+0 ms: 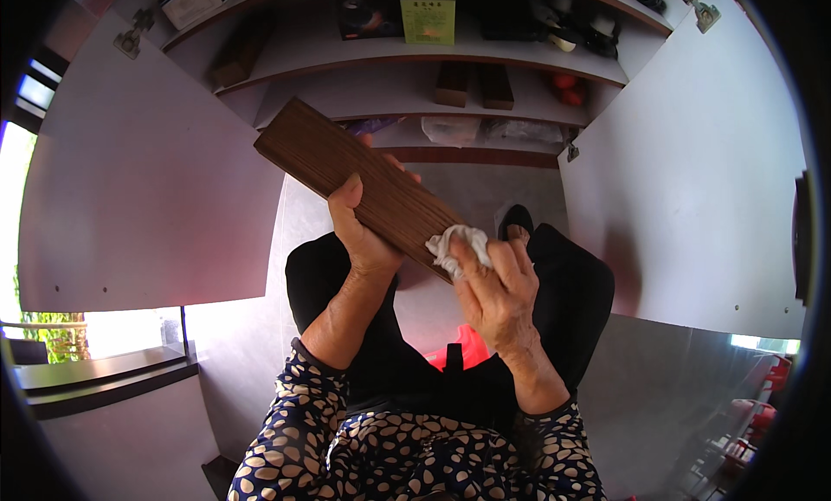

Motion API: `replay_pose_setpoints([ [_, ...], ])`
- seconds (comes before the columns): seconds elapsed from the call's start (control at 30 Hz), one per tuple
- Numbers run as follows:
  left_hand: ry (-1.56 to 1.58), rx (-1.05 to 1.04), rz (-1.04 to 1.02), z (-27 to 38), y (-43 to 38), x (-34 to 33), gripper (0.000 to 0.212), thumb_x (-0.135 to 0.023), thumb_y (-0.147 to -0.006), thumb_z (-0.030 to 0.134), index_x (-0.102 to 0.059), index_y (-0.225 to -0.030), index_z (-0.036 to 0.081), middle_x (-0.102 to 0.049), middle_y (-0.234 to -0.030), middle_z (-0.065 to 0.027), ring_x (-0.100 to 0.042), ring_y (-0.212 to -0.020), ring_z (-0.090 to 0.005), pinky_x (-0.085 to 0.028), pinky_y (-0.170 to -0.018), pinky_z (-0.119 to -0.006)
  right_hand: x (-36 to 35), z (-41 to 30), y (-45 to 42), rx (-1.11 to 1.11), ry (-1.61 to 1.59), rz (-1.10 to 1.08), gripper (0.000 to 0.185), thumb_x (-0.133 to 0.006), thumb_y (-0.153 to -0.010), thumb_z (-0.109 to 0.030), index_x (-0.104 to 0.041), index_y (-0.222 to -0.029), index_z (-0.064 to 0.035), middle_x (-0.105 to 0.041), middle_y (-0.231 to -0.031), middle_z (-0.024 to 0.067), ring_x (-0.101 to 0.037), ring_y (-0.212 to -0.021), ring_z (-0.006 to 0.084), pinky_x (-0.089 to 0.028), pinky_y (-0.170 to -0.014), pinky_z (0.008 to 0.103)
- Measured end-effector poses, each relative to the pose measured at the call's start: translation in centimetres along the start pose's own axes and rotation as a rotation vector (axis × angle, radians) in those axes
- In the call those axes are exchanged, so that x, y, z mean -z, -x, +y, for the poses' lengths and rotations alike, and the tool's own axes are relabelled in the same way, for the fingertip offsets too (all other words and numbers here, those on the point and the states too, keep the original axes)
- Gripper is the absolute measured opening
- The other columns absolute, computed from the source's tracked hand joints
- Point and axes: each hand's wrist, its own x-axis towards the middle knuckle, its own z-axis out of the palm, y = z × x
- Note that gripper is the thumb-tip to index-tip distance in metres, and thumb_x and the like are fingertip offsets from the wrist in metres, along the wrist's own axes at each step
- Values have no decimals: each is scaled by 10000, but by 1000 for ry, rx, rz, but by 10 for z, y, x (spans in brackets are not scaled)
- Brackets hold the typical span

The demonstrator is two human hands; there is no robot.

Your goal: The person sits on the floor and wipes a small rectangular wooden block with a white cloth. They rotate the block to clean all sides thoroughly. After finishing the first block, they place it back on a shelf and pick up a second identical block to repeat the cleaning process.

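Note:
A long brown wooden box or block with visible grain lies slantwise in the air before me, its far end up and to the left. My left hand grips it around the middle, thumb on the upper face and fingertips showing past the far edge. In my right hand is a crumpled white cloth or tissue, pressed on the near right end of the wood. That end is partly hidden by the cloth and fingers.
An open cabinet has a left door and a right door swung outward. On its shelves stand a yellow-green box, a dark box, two brown wooden pieces and plastic bags. Grey floor lies below.

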Motion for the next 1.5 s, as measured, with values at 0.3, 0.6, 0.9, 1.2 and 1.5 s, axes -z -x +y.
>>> replay_pose_setpoints([
  [0.3,-35,24,-39,-9,3,1,622,-506,-759,390,-434,-1259,27,-537,-904,-125,-588,-798,-255,-525,-667,-434,-2,-3,3,26,-15,-19,492,-737,-680,-69,-641,-1162,-80,-458,-804,16,-451,-649,160,-401,-557,291],
  [0.6,-177,190,-185,-7,12,-2,676,-462,-763,331,-345,-1346,10,-548,-909,-139,-588,-826,-251,-498,-753,-383,-5,20,-3,-107,-11,51,485,-716,-670,-1,-641,-1145,-64,-486,-820,39,-477,-668,205,-444,-577,326],
  [0.9,-115,311,-258,-14,15,-4,853,-314,-781,824,-518,-990,23,-567,-864,-107,-609,-737,-209,-523,-606,-330,-9,4,4,52,-203,29,576,-789,-624,-62,-640,-1177,-124,-481,-879,-2,-471,-685,170,-442,-597,298],
  [1.2,-159,487,-222,-29,28,6,907,-241,-824,794,-481,-1220,13,-590,-1098,-123,-607,-972,-211,-518,-820,-324,-3,17,-17,-14,-147,82,556,-732,-635,-1,-640,-1175,-98,-468,-856,39,-479,-699,202,-447,-586,310],
  [1.5,-500,429,-413,-29,40,-1,691,-281,-950,611,-467,-1259,22,-563,-1132,-79,-546,-1010,-132,-466,-865,-279,4,10,-16,-25,-117,153,475,-743,-666,-22,-672,-1129,-97,-531,-1012,71,-540,-829,223,-489,-671,306],
])
